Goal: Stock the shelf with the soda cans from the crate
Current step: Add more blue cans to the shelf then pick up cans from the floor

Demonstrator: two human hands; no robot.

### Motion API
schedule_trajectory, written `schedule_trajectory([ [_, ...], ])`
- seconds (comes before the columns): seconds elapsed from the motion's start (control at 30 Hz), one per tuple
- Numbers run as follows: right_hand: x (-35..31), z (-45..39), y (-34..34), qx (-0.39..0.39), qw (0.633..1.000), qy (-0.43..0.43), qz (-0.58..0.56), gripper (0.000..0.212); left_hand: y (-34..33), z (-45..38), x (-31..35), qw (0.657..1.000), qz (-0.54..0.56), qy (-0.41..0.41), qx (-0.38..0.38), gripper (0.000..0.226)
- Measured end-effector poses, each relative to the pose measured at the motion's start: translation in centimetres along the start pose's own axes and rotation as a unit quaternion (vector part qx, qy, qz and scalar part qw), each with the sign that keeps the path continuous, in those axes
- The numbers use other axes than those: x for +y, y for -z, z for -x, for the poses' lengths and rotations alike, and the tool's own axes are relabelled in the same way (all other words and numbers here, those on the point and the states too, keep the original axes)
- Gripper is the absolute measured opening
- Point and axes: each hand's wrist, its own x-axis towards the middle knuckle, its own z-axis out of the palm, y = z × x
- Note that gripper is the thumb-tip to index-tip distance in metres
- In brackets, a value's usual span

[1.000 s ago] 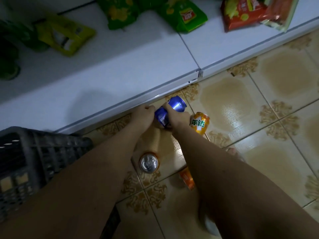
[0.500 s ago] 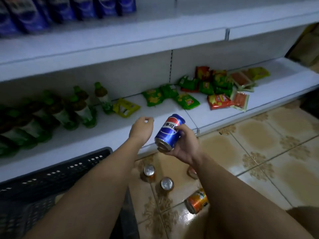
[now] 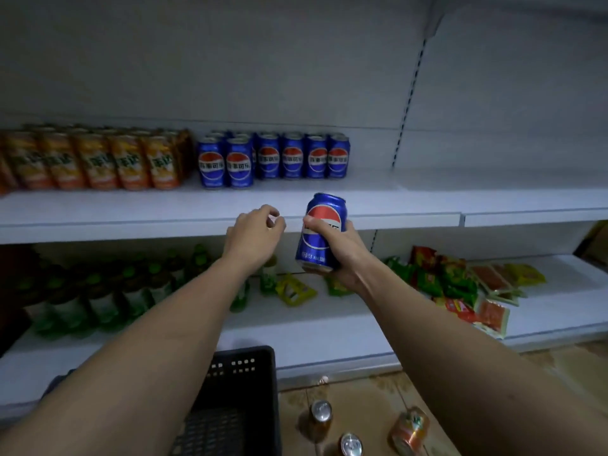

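Right hand (image 3: 342, 255) gripping a blue can (image 3: 320, 230) upright just before the shelf (image 3: 411, 200) edge — left hand (image 3: 253, 233) beside it, fingers loosely curled, empty — crate (image 3: 237, 390) below the shelf

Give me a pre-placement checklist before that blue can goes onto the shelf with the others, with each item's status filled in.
1. Grip: right hand wraps the blue can around its lower half; ok.
2. Can orientation: nearly upright, top leaning slightly right; ok.
3. Landing spot: the shelf is bare in front of and to the right of the blue can row; ok.
4. Left hand holds nothing, fingers loosely curled, near the shelf edge and clear of the can's path; ok.
5. Sorting: the bare spot sits beside the blue cans, away from the orange cans; ok.
6. Depth of space behind the row: cannot tell.
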Motion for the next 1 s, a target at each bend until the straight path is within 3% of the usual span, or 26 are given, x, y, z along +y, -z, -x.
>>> schedule_trajectory([
  [0.1, -2.4, -1.2, -1.6, -0.009, 0.999, 0.027, 0.034, 0.063, 2.1, -1.9, -1.0, 0.997, -0.072, -0.005, 0.004, 0.037],
  [0.27, -4.1, -4.4, -3.7, -0.003, 0.998, 0.055, 0.040, 0.052, 2.8, -4.9, -3.2, 0.989, -0.150, 0.002, -0.021, 0.046],
  [0.43, -3.7, -9.8, -5.3, 0.026, 0.993, 0.085, 0.076, 0.073, 1.2, -8.7, -4.9, 0.976, -0.204, -0.001, -0.077, 0.058],
  [0.6, -2.6, -15.9, -6.6, 0.012, 0.985, 0.138, 0.105, 0.060, -0.6, -11.1, -6.6, 0.960, -0.272, -0.027, -0.066, 0.058],
  [0.73, -2.1, -20.1, -8.0, 0.033, 0.977, 0.163, 0.132, 0.079, -1.3, -11.1, -7.3, 0.958, -0.281, -0.049, -0.038, 0.055],
  [1.0, -1.5, -24.7, -9.8, 0.061, 0.971, 0.198, 0.121, 0.075, -1.7, -11.3, -7.5, 0.958, -0.281, -0.040, -0.042, 0.056],
])
